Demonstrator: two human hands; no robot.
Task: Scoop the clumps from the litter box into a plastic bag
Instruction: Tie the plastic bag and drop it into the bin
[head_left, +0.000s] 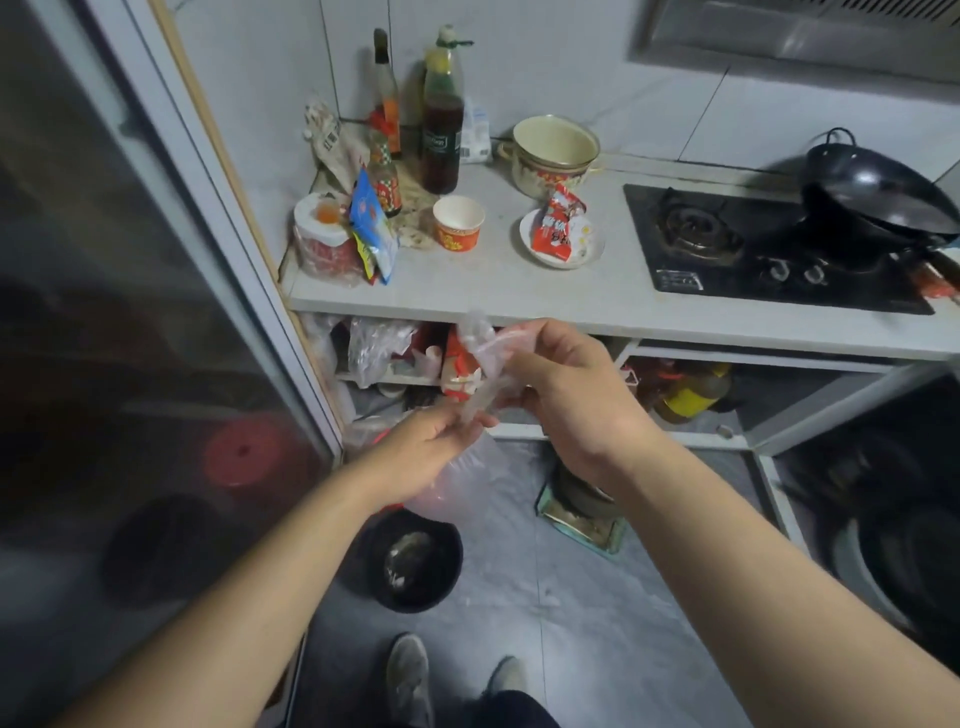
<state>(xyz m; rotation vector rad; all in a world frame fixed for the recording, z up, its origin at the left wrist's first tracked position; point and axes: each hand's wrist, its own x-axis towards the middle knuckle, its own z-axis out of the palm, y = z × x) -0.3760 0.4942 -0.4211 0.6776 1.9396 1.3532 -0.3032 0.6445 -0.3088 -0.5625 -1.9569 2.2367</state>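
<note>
Plastic bag: I see it crumpled between both hands. Left hand pinches its lower part; right hand grips its top

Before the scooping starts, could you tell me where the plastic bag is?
Centre of the head view: both hands pinch the plastic bag in front of the counter edge, above the floor.

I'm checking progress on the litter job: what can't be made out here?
- Litter box: none identifiable in the head view.
- Plastic bag: motion-blurred, bunched between left hand and right hand; its opening is hidden.
- Black bowl on the floor: contents blurred.
</note>
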